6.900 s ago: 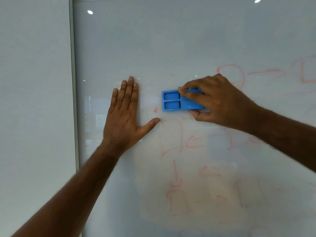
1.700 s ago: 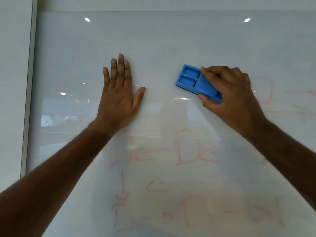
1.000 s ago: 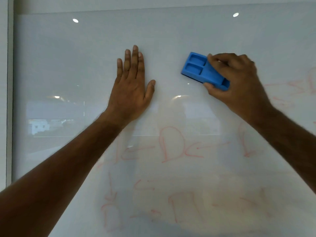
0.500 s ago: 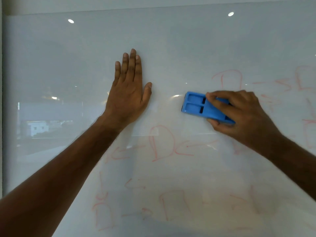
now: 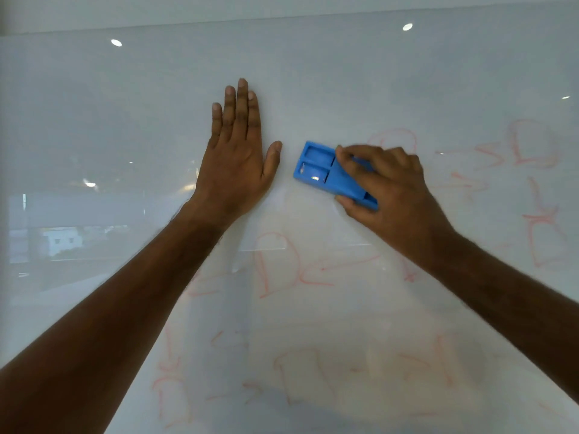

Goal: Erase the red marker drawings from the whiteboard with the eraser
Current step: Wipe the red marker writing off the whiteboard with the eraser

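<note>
Right hand (image 5: 391, 189) presses blue eraser (image 5: 326, 173) (two recessed compartments) against whiteboard (image 5: 344, 89).

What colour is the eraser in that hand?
Bright blue eraser, seen in the head view.

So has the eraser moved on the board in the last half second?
Yes. The eraser has slid left toward the flat left hand, which rests on the whiteboard. The gap to that thumb is narrower than before.
</note>
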{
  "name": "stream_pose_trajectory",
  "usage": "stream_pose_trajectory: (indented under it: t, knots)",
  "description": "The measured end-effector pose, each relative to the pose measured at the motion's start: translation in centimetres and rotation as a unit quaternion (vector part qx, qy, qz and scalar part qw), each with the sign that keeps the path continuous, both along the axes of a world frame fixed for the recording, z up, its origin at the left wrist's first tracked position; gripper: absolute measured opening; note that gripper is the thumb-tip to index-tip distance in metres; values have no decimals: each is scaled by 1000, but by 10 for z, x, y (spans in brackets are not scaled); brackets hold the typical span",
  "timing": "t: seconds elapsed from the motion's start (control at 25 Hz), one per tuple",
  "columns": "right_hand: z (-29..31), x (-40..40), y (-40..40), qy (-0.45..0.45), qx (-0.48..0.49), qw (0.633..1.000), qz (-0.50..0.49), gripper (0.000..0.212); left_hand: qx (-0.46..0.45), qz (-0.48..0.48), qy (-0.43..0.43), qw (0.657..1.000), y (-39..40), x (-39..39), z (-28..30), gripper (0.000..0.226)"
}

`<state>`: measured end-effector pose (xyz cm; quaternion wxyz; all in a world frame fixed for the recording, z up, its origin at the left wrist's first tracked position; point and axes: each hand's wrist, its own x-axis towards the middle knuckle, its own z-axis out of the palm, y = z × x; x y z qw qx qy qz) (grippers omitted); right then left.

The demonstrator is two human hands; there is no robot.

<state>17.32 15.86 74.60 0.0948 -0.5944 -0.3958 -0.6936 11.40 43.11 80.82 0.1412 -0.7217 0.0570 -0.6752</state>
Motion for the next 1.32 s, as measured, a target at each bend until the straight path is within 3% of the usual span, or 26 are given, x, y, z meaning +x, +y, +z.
stream_pose_trajectory:
  t: [0.24, 0.44, 0.64, 0.84, 1.04, 1.32]
  knots:
    - [-34, 12, -53, -56, -69, 995, -43, 53, -7, 10, -4, 1000, 2, 2, -5, 80]
    - [8, 14, -73, -11, -14, 999, -43, 59, -33, 5, -5, 999, -8, 4, -15, 81]
    - [49, 12, -41, 15, 27, 999, -5, 60, -31, -2, -7, 1000, -13, 5, -19, 80]
    - [17, 8, -19, -17, -3, 1000, 6, 59, -22, 1, -12, 1000, -10, 5, -18, 80]
    - [-26, 18, -49, -59, -75, 995, -31, 53, -23, 9, -15, 1000, -8, 5, -19, 80]
    - [-2, 25, -85, -74, -67, 992, -73, 57, -38, 7, 4, 999, -13, 2, -21, 81]
